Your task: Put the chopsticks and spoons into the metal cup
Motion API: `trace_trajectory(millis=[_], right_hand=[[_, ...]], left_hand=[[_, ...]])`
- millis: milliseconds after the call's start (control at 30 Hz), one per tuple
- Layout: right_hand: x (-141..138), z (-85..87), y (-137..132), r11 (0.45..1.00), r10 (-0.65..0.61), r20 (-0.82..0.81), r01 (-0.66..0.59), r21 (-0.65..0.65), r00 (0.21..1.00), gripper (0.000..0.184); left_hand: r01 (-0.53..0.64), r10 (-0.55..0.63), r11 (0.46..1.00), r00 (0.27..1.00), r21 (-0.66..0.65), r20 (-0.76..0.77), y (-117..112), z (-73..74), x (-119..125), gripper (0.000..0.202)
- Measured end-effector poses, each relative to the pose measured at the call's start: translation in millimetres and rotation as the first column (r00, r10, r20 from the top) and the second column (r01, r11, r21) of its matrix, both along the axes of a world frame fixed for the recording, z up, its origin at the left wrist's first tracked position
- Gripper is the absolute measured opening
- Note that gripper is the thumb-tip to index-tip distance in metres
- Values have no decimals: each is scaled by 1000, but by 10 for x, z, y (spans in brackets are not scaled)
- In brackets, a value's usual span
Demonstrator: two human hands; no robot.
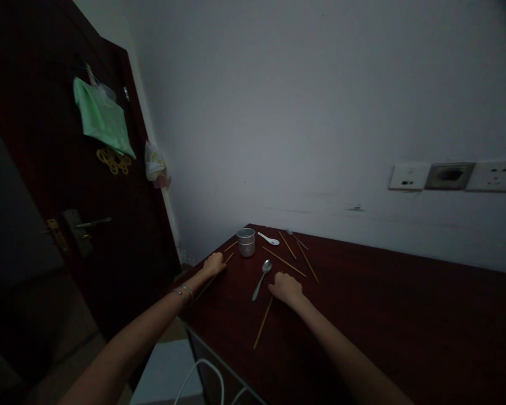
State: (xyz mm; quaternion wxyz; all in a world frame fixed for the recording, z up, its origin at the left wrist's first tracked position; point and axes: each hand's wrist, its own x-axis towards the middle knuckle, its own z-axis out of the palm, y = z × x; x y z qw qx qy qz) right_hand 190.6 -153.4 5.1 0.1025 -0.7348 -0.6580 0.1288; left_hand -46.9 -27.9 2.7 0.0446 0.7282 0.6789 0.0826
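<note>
Left hand (215, 264): grip clenched on a thin yellow-brown wooden chopstick (229, 257), lying slantwise near the desk's left edge, its ends showing on either side of the fist. Right hand (285, 288): fingers curled down, grasping a second yellow-brown stick (262, 323) — its long end slants toward the near edge. Between the hands, just left of the right one: a shiny metal spoon (261, 279), bowl away from the wearer. Beyond the left hand, a grey cylindrical metal cup (246, 247) stands upright; a white short-handled spoon (269, 239) lies just right of it. Farther right — loose yellow-brown sticks (284, 261) and a slender metal spoon (297, 239). All on a dark red wooden desk (383, 304) against a pale wall (278, 112).
</note>
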Motion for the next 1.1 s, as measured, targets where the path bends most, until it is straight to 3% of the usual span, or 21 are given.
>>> trace_trajectory(millis=[167,267,433,600,700,833,1100], right_hand=[[44,4,15,1000,5,-54,-5,-4,999,34],[138,54,8,998,13,-178,-23,-52,984,27],[430,263,-109,991,-17,-432,-40,-124,902,24],[858,516,-337,994,-25,-627,-45,-96,778,24],[1112,620,-503,1000,2,-689,-18,-16,725,25],[1374,687,-756,995,53,-722,28,99,689,27],[1795,578,-1159,963,100,-795,142,228,598,28]], left_hand=[[28,-28,1000,997,-3,67,5,39,-52,11],[57,-48,997,985,-46,167,-26,131,-88,16],[178,-121,982,863,-70,490,-175,386,-149,19],[239,-183,971,760,-6,623,-454,647,2,18],[309,-201,951,674,-24,711,-693,760,324,19],[457,-226,889,494,-29,840,-1018,811,978,21],[646,-190,763,208,11,959,-1395,638,2426,20]])
